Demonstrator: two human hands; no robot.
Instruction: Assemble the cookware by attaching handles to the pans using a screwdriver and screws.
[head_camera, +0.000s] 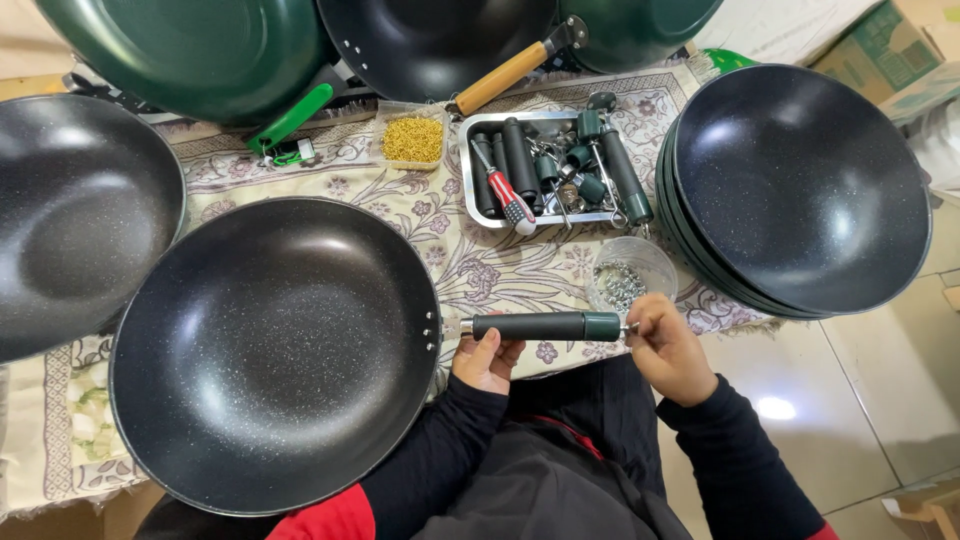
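A large black speckled pan lies in front of me on a patterned cloth. A dark green handle sticks out from its right rim. My left hand grips the handle from below near the pan. My right hand pinches a small metal part at the handle's far end; the part is too small to tell what it is.
A metal tray holds handles, a red screwdriver and metal parts. A clear cup of screws stands close to my right hand. A box of gold bits, a pan stack and other pans surround the cloth.
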